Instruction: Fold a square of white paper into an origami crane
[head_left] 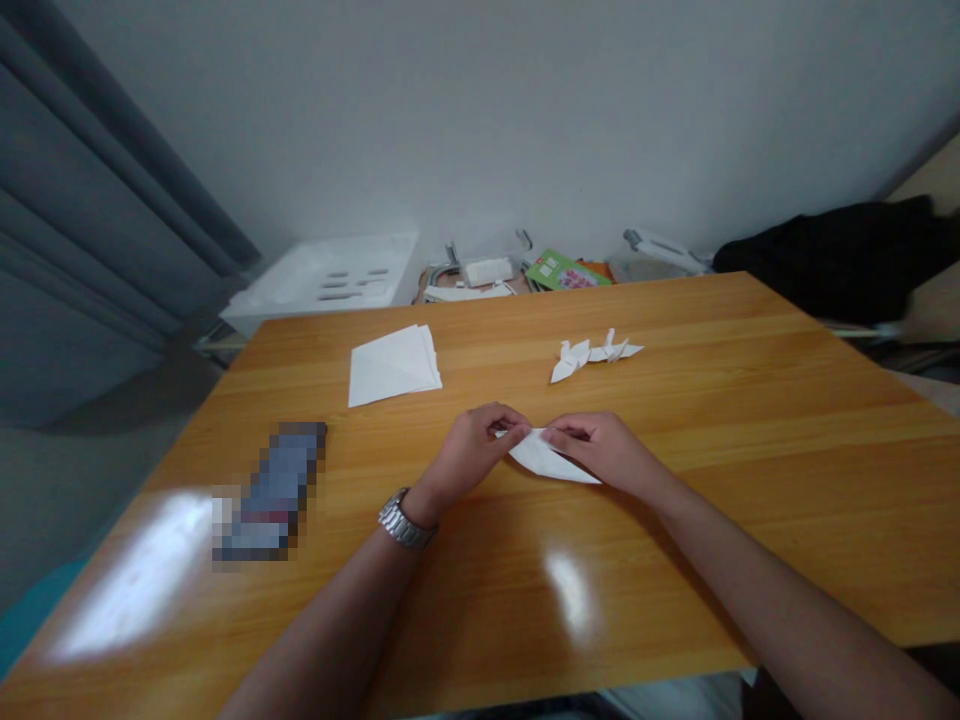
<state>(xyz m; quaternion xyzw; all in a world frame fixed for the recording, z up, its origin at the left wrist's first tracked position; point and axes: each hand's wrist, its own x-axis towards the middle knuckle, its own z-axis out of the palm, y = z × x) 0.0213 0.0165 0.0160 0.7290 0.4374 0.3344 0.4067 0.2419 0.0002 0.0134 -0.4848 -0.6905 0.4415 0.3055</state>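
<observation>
A folded sheet of white paper (551,460) is held between my two hands, just above or on the wooden table. My left hand (480,440), with a metal watch (405,518) on its wrist, pinches the paper's upper left edge. On the other side, my right hand (596,445) pinches the same upper edge close to the left fingertips. The paper's pointed end sticks out toward the lower right. Beyond my hands stand two folded paper cranes, one (571,360) on the left and another (611,348) touching or close beside it.
White paper sheets (394,365) lie stacked at the back left of the table (720,380). A pixelated phone-like object (274,490) lies on the left. Past the far edge are a white tray (300,270), a green booklet (562,270) and black cloth (832,255).
</observation>
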